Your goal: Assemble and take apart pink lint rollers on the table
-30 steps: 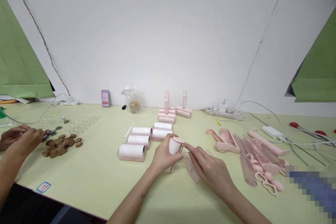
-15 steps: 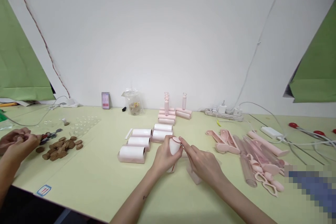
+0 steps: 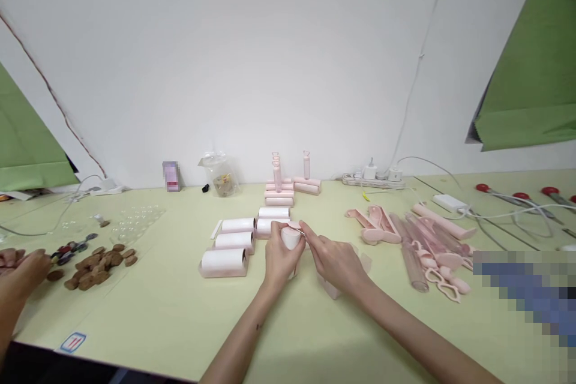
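Note:
My left hand (image 3: pixel 282 259) is wrapped round a white lint roller roll (image 3: pixel 291 239), which stands tilted with a pale pink round end piece (image 3: pixel 294 225) on top. My right hand (image 3: pixel 335 258) reaches in from the right, fingers pinched at the rim of that end piece. A thin, shiny edge shows at its fingertips; what it belongs to is too small to tell. Below the right hand lies a translucent pink cover (image 3: pixel 332 289), partly hidden. Several more white rolls (image 3: pixel 234 240) in pink holders lie to the left of my hands.
Assembled pink rollers (image 3: pixel 279 197) stand by the wall. Pink plastic parts (image 3: pixel 380 227) and clear tubes (image 3: pixel 414 270) lie right, near cables and a power strip (image 3: pixel 373 180). At left are brown pieces (image 3: pixel 96 267) and another person's hand (image 3: pixel 20 270). Red-handled tools (image 3: pixel 522 197) lie far right.
The view has shifted slightly. The roll in my left hand is tipped more upright, with its pink end facing up. My right fingers stay at the rim.

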`<action>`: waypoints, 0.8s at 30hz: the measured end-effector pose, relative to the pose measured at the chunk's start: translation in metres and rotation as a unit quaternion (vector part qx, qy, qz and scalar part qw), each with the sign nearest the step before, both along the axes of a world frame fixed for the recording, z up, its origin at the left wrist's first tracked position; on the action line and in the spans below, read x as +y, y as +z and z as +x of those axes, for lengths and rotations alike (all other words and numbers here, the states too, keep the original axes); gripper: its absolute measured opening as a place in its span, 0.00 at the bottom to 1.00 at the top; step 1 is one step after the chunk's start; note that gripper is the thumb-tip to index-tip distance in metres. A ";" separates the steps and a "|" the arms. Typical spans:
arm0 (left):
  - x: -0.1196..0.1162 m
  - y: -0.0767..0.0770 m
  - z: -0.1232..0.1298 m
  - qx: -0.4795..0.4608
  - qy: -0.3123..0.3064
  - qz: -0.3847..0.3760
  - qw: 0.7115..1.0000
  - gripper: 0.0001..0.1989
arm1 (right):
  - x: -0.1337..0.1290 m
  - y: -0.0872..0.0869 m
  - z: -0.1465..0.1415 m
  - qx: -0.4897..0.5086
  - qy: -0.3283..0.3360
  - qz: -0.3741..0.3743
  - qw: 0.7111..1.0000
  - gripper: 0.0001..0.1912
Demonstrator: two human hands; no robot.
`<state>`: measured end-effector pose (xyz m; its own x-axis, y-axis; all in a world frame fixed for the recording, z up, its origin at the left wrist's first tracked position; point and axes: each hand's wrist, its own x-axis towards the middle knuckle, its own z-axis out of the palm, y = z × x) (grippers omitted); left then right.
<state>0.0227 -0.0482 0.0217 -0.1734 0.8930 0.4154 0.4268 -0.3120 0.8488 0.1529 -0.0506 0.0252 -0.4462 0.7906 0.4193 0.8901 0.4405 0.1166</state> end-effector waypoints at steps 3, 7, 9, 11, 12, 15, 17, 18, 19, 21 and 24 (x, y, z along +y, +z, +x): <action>0.006 -0.003 0.008 -0.017 0.002 0.025 1.000 0.13 | 0.003 0.002 0.003 0.001 -0.025 0.005 1.000 0.23; 0.021 -0.006 0.025 -0.017 0.007 0.042 0.999 0.13 | 0.009 0.006 0.014 0.005 -0.061 0.020 0.998 0.22; 0.029 -0.006 0.034 0.000 0.020 0.033 0.999 0.13 | 0.014 0.007 0.020 0.010 -0.081 0.024 0.996 0.22; 0.034 -0.005 0.042 0.011 0.027 0.028 0.999 0.13 | 0.018 0.007 0.025 0.016 -0.098 0.027 0.995 0.21; 0.036 -0.005 0.045 0.011 0.028 0.028 0.999 0.13 | 0.021 0.007 0.027 0.020 -0.105 0.026 0.994 0.21; 0.039 -0.003 0.052 0.010 0.031 0.034 0.999 0.14 | 0.027 0.007 0.032 0.030 -0.120 0.023 0.992 0.21; 0.039 -0.002 0.053 -0.010 0.028 0.037 0.999 0.17 | 0.030 0.008 0.036 0.036 -0.127 0.025 0.991 0.21; 0.039 -0.001 0.051 -0.028 0.021 0.038 0.999 0.19 | 0.031 0.009 0.038 0.040 -0.127 0.026 0.991 0.20; 0.039 0.000 0.049 -0.050 0.011 0.038 0.998 0.21 | 0.031 0.009 0.041 0.046 -0.124 0.026 0.991 0.20; 0.038 0.002 0.040 -0.103 -0.013 0.040 0.994 0.23 | 0.031 0.010 0.046 0.059 -0.115 0.022 0.991 0.19; 0.035 0.003 0.020 -0.173 -0.053 0.034 0.983 0.18 | 0.027 0.011 0.051 0.085 -0.100 0.008 0.991 0.16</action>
